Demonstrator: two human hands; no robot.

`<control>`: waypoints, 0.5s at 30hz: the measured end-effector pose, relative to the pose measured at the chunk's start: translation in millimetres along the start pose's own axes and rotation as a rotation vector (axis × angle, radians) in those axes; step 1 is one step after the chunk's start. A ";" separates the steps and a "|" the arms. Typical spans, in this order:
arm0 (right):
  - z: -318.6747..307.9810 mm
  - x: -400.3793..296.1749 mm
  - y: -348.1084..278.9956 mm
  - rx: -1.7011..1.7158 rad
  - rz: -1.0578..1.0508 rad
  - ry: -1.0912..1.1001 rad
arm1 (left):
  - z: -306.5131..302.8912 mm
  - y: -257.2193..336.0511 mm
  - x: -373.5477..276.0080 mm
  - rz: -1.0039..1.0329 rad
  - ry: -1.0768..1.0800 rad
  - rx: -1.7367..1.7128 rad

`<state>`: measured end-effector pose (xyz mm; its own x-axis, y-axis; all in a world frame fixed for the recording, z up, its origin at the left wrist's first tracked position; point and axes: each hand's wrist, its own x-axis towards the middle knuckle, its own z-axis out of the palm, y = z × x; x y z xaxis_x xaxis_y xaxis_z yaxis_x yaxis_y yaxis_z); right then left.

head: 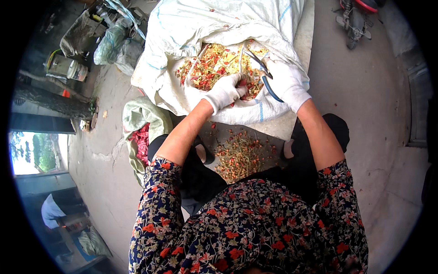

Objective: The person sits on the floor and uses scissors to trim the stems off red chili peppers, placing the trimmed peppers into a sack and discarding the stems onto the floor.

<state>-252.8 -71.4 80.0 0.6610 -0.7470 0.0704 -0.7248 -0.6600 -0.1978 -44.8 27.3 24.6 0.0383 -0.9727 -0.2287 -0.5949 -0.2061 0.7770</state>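
Observation:
A large white woven sack (pixel 219 30) lies before me with its mouth rolled back, showing red pepper pieces, stems and yellow seeds (pixel 208 70). My left hand (pixel 226 89), in a white knit glove, reaches into this mix at the near side, its fingers curled around something red, partly hidden. In my gloved right hand (pixel 282 77) is a pair of scissors (pixel 270 89) with dark blue handles, the blades pointing up and left over the mix. Below the sack, a heap of stems and pepper bits (pixel 239 156) lies on the floor between my feet.
A pale green woven sack (pixel 147 111) holding red pepper pieces (pixel 141 142) stands beside my left knee. Stuffed plastic bags (pixel 111 44), a white bucket (pixel 77 70) and a tree trunk (pixel 51 100) are at the left. A motorbike (pixel 354 25) stands at the upper right.

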 end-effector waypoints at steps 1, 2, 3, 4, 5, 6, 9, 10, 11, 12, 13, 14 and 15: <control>2.9 0.9 1.8 -0.005 -0.007 -0.014 | 1.0 13.0 -1.8 -0.075 -0.059 0.016; 9.0 1.8 4.8 -0.009 -0.015 -0.028 | 9.5 -1.1 6.7 0.019 -0.001 0.232; 9.4 2.4 4.7 -0.012 -0.023 -0.042 | 11.8 10.4 1.8 0.045 0.068 0.348; 9.2 1.8 5.8 -0.024 -0.039 -0.045 | 12.7 5.0 4.5 0.049 0.045 0.322; 9.6 1.5 5.9 -0.023 -0.043 -0.043 | 13.2 0.5 6.8 0.052 0.022 0.296; 9.9 0.6 6.7 -0.022 -0.043 -0.040 | 10.7 4.6 6.5 0.009 0.013 0.270; 15.0 1.0 13.0 -0.009 -0.067 0.007 | -5.4 14.0 3.4 -0.060 0.044 0.156; 14.9 -0.2 14.2 -0.002 -0.076 0.028 | -18.4 19.5 0.8 -0.058 0.070 0.018; 14.4 -1.6 16.2 -0.004 -0.070 0.025 | -32.3 20.9 0.3 -0.055 0.094 -0.119; 8.1 -2.1 11.4 -0.002 -0.072 0.021 | -47.1 10.3 -0.2 -0.066 0.177 -0.172; 3.6 -2.7 9.4 -0.005 -0.070 0.019 | -62.1 -2.6 3.8 -0.073 0.256 -0.225; 3.2 -2.9 7.7 0.002 -0.066 0.017 | -76.8 -20.7 8.2 -0.092 0.303 -0.220; 4.0 -3.3 7.3 0.006 -0.061 0.015 | -88.2 -38.9 14.4 -0.109 0.347 -0.216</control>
<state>-259.5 -73.5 74.4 0.7007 -0.7068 0.0975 -0.6821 -0.7037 -0.1991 49.7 12.0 42.8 0.3818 -0.9145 -0.1341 -0.3916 -0.2915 0.8727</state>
